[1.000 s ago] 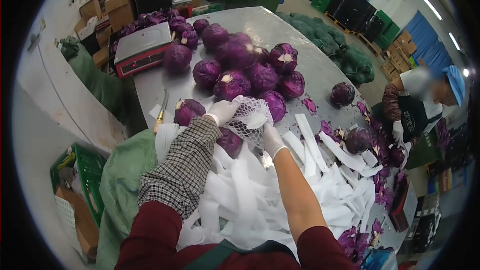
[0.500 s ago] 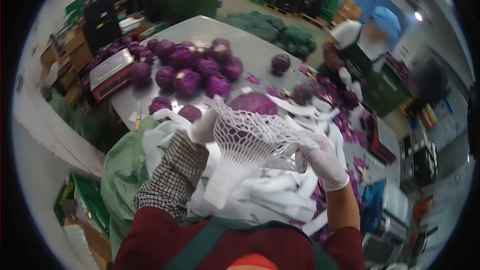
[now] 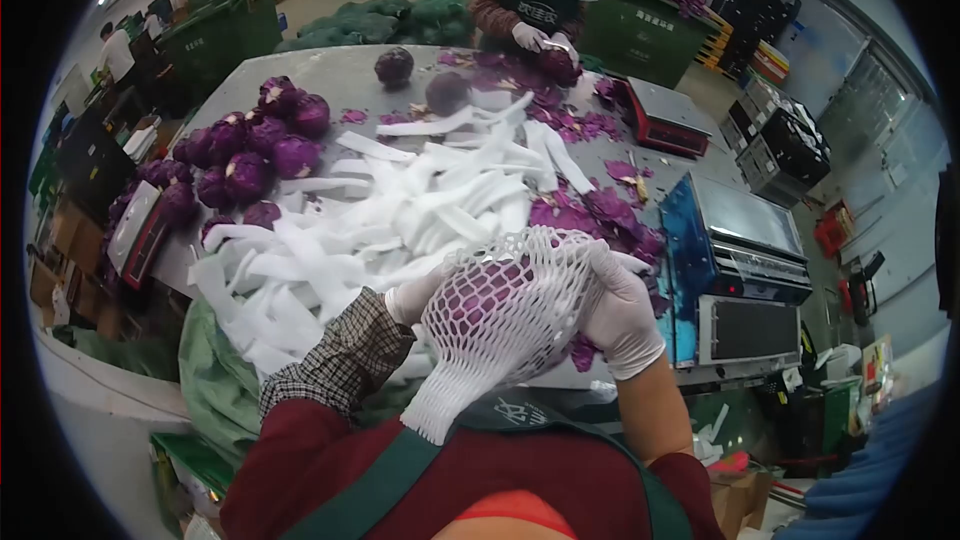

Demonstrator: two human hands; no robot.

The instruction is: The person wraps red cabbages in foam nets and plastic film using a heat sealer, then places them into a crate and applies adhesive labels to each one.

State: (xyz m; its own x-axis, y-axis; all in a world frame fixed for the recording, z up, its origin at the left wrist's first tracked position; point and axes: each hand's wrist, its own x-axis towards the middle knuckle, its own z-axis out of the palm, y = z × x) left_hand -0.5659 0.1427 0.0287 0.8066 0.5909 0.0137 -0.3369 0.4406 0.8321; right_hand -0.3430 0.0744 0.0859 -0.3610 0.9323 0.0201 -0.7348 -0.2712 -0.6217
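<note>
Cupping low should suit the cabbage point(image 3: 484, 292), lower centre inside the foam net point(image 3: 545, 285): likely dense, slick under soft stretch; right hand point(image 3: 628, 318) pinches net's right edge, left hand point(image 3: 412, 299) alongside, grip hidden, can't tell.

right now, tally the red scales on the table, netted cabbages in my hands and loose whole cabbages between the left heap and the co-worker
Red scales: 2 (left scale, right scale)
Netted cabbage: 1
Loose whole cabbages: 2 (darker cabbage, blurrier cabbage)
Total: 5
</note>
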